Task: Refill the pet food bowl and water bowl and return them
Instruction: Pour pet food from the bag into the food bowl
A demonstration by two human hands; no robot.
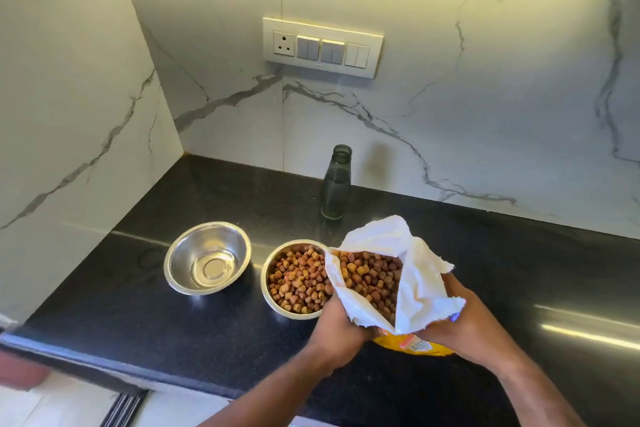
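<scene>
Two steel bowls stand on the black counter [138, 305]. The left bowl [207, 257] holds a little clear water. The right bowl [273, 279] is heaped with brown kibble. An open pet food bag [412, 274], white inside and yellow outside, leans over that bowl's right rim, its mouth showing more kibble. My left hand [341, 326] grips the bag's left side, close to the bowl. My right hand [460, 319] grips the bag's right side. A clear glass bottle [336, 184] without a cap, with water in it, stands behind the bowls.
Marble walls enclose the counter at the left and back, forming a corner. A switch panel [322, 47] with a socket is on the back wall. The counter's front edge runs along the lower left, with floor below it. A dark cabinet hangs overhead.
</scene>
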